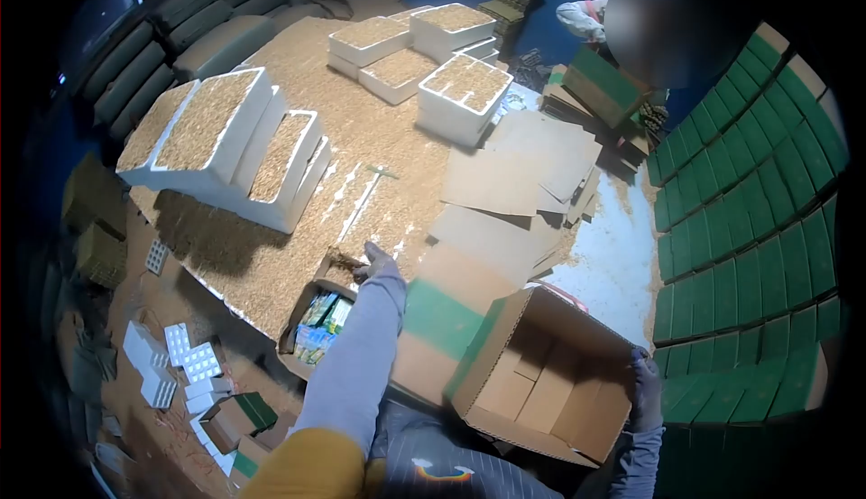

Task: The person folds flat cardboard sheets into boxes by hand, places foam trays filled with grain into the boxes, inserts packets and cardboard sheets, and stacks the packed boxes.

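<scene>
My right hand (645, 392), in a dark glove, grips the right rim of an open cardboard box (564, 382). The box is tilted, its mouth faces me, and I see only bare cardboard inside. My left hand (379, 264), also gloved, reaches forward over the table edge with its thumb and fingers apart. Just left of it stands a smaller open carton (293, 323) holding colourful printed packets (323, 323). My left forearm hides part of that carton. Under the open box lies a flat brown cardboard piece with a green band (442, 318).
Wood-shaving-like material (361, 138) covers the table. White foam trays (216, 129) filled with it stand at left, more foam boxes (465, 88) at back. Cardboard sheets (514, 165) lie at right. Green cartons (749, 255) form a wall at right. Another person (582, 21) is at the back.
</scene>
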A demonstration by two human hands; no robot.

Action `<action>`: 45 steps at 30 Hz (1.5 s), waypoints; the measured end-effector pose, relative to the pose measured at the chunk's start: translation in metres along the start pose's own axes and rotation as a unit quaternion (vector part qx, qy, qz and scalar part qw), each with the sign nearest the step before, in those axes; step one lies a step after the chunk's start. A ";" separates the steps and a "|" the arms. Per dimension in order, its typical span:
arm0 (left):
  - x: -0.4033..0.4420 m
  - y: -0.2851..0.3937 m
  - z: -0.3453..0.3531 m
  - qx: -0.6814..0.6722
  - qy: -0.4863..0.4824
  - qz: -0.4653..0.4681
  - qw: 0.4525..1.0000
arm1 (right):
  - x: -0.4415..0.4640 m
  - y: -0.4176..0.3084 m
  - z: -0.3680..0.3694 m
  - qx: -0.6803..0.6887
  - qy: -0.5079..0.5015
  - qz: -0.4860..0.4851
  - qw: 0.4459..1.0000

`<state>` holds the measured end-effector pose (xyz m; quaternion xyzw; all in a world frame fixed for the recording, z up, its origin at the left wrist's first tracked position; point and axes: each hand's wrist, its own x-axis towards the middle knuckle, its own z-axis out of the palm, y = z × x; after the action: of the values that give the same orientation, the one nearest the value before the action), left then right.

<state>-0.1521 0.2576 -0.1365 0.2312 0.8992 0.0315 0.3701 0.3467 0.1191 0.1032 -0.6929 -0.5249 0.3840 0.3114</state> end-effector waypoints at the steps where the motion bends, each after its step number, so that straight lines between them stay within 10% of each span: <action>1: -0.014 0.003 -0.003 -0.125 0.069 0.034 0.989 | -0.009 0.000 0.002 0.018 0.015 -0.011 1.000; 4: -0.039 0.010 0.003 -0.586 0.237 0.069 0.772 | -0.021 0.005 -0.001 0.097 0.035 -0.015 0.995; 13: -0.058 -0.011 -0.070 -0.459 0.150 0.060 0.874 | -0.036 -0.006 -0.007 0.116 0.056 0.000 0.992; 18: -0.052 -0.060 -0.166 -0.602 -0.026 0.237 0.762 | -0.030 0.024 -0.007 -0.008 0.104 -0.126 0.987; 21: -0.079 -0.098 -0.228 -0.633 -0.254 0.237 0.691 | -0.020 -0.007 -0.001 0.195 0.014 -0.020 0.980; 26: -0.209 -0.058 -0.256 -0.560 -0.338 0.220 0.723 | 0.065 0.011 0.006 0.026 -0.103 -0.111 0.988; 33: -0.325 0.029 -0.140 -0.516 -0.392 0.321 0.691 | 0.089 -0.069 0.043 0.099 -0.236 0.092 0.962; 45: -0.315 -0.072 -0.156 -0.350 -0.357 0.358 0.789 | 0.068 0.004 0.065 -0.089 -0.177 -0.331 0.923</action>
<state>-0.0914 0.0727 0.1645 0.3865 0.4833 0.3897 0.6821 0.3034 0.1861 0.0529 -0.4254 -0.8030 0.3266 0.2600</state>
